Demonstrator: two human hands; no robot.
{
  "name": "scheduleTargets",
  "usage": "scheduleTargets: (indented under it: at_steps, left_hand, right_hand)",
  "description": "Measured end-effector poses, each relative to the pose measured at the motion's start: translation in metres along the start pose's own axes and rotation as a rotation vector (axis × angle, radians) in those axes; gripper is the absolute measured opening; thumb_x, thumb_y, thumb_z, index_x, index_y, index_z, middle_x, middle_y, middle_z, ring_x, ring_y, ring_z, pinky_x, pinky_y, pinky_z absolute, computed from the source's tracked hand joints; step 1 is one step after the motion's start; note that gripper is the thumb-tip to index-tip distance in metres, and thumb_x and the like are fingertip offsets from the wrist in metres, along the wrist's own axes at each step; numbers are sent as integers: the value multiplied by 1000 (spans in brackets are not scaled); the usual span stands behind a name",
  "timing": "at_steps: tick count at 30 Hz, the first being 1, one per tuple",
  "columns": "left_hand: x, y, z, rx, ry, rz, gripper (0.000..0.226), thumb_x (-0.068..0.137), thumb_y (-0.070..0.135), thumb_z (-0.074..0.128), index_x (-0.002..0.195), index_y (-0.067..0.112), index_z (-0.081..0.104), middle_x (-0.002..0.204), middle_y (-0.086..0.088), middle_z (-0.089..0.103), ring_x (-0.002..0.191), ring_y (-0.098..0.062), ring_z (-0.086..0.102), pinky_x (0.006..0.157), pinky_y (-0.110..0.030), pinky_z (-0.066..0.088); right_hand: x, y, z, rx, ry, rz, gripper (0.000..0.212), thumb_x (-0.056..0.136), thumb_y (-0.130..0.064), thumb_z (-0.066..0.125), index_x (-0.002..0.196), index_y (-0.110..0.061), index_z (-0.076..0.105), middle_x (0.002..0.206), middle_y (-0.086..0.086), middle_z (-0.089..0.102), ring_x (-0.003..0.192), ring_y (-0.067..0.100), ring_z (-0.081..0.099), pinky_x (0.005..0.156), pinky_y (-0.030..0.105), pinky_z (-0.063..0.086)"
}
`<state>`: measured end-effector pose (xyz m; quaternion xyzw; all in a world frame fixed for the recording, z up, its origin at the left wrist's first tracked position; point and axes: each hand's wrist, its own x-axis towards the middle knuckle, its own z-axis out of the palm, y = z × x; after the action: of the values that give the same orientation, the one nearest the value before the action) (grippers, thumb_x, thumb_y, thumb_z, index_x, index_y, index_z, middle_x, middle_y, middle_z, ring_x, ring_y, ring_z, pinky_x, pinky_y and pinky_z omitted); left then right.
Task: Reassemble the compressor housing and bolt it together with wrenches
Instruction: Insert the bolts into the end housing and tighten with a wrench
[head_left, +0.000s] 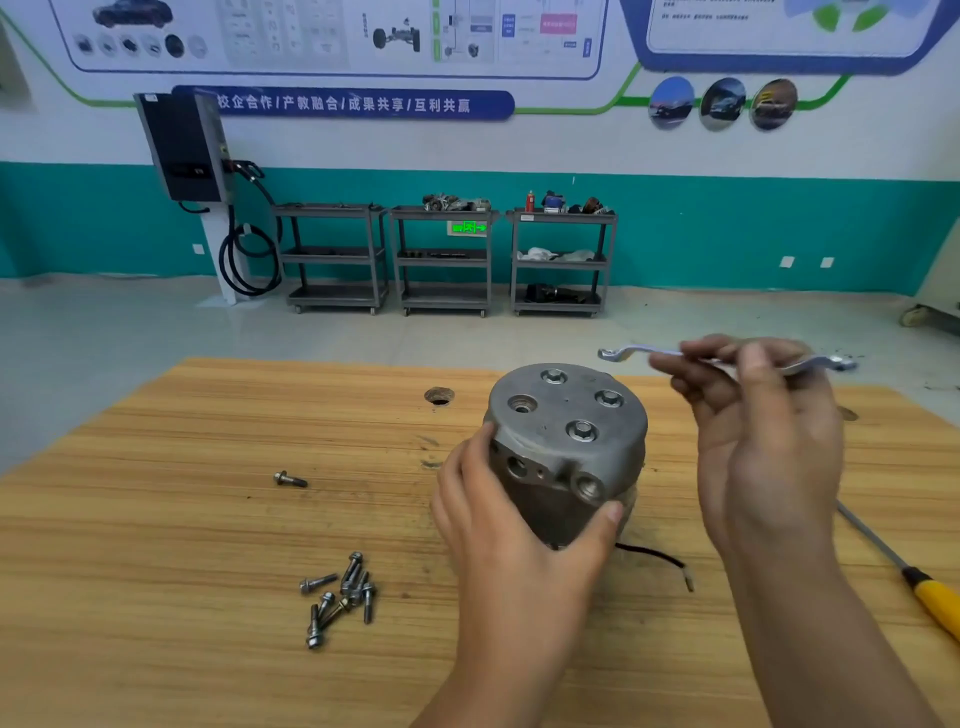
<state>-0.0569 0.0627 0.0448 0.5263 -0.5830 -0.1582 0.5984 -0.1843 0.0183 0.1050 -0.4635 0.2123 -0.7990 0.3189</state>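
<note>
My left hand (498, 514) grips the round grey cast-metal compressor housing (569, 415), upright mid wooden surface (156, 519); right hand (769, 441) pinches a silver double-ended wrench (662, 354) at its 1 o'clock; loose steel bolts (340, 597) at 8.

This is an automotive training workshop. Posters (332, 36) of cars and a charging unit (182, 148) with cable hang on the wall. 3 metal carts (447, 299) with parts stand behind a wooden workbench (156, 519).

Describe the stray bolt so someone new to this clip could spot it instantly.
On the wooden table, look left of the compressor housing that the left hand grips. The stray bolt lies alone, farther from the camera than the bolt pile.
</note>
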Motion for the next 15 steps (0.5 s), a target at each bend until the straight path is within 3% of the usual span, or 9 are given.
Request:
scheduleTargets:
  at_steps: [3, 6, 8, 11, 13, 15]
  left_hand:
    - [-15, 2, 5, 105, 32, 49, 87, 65, 40, 78, 137, 22, 33, 125, 18, 23, 121, 1, 16, 104, -32, 23]
    - [-24, 5, 9, 105, 19, 87, 75, 66, 50, 59, 133, 27, 37, 121, 26, 22, 119, 6, 15, 103, -29, 25]
    - [-23, 2, 7, 60, 26, 109, 61, 68, 47, 51, 126, 31, 39, 121, 28, 24, 120, 11, 16, 99, -21, 25]
    - [-5, -11, -7, 41, 45, 39, 40, 75, 33, 51, 114, 35, 41, 117, 20, 36, 117, 9, 27, 94, -14, 27]
    - [19, -33, -23, 186, 76, -14, 32, 82, 22, 57, 113, 26, 50, 116, 10, 44, 112, -5, 38, 93, -22, 34]
    - [52, -64, -47, 537, 87, -126, 32, 86, 20, 59, 117, 16, 56, 120, -6, 49, 112, -26, 45, 91, -38, 38]
  right_hand:
    - [-13, 10, 1, -412, -125, -76, 15, 91, -19, 46, 84, -21, 60, 88, -4, 67, 92, 16, 65, 84, 25, 50]
    - [-19, 17, 2, -666, -231, -61, 14, 90, -27, 46, 86, -26, 60, 92, -10, 64, 90, 0, 59, 78, 14, 45]
    - [-19, 19, 2, -787, -285, -68, 15, 90, -30, 46, 91, -26, 61, 93, -16, 62, 90, -5, 55, 73, 9, 42]
    - [-17, 22, 0, -917, -350, -152, 9, 92, -15, 55, 92, -17, 64, 91, -19, 58, 89, -9, 52, 74, 6, 37]
    - [-18, 24, -1, -927, -355, -202, 13, 88, -1, 58, 87, -12, 65, 88, -12, 60, 86, -5, 53, 76, 11, 39]
    - [-20, 25, -1, -903, -341, -220, 14, 84, -1, 56, 83, -12, 64, 86, -11, 61, 86, -1, 54, 77, 17, 41]
